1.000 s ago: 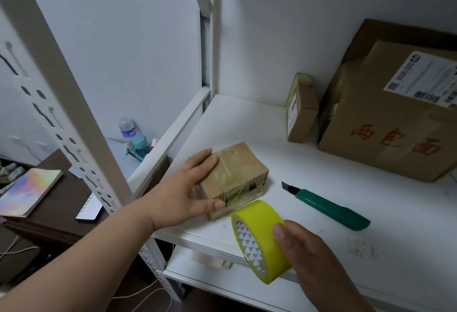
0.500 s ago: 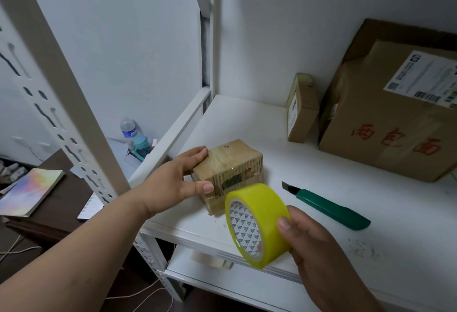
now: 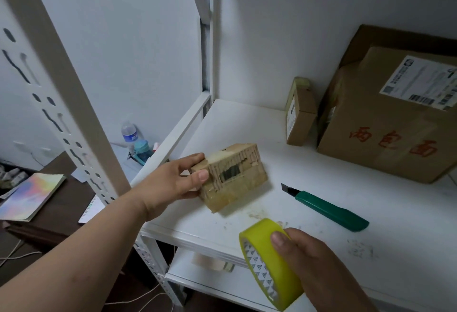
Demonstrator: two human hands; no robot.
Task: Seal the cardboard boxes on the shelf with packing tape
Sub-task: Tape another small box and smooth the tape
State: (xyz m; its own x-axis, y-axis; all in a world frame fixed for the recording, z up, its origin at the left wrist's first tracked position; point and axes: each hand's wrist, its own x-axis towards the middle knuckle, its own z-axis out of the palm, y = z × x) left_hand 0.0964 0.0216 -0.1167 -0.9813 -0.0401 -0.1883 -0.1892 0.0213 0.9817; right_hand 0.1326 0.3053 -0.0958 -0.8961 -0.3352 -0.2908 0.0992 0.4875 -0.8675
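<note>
My left hand [image 3: 173, 183] grips a small worn cardboard box [image 3: 235, 175] by its left end, tilted with its torn, tape-covered face toward me, over the white shelf [image 3: 247, 123]. My right hand [image 3: 319, 267] holds a roll of yellow packing tape [image 3: 267, 259] at the shelf's front edge, thumb on its outer band. A slim cardboard box [image 3: 300, 113] stands on end at the back. A large cardboard box [image 3: 395, 123] with a shipping label and red characters sits at the back right.
A green utility knife [image 3: 329, 206] with its blade out lies on the shelf right of the small box. White slotted uprights [image 3: 61, 103] frame the shelf. Below left, a dark desk [image 3: 57, 210] holds a colourful notebook [image 3: 29, 196] and bottles [image 3: 129, 132].
My left hand has turned the small box and tipped it up, so its torn face now points toward me. My right hand has drawn the tape roll back and down to the shelf's front edge.
</note>
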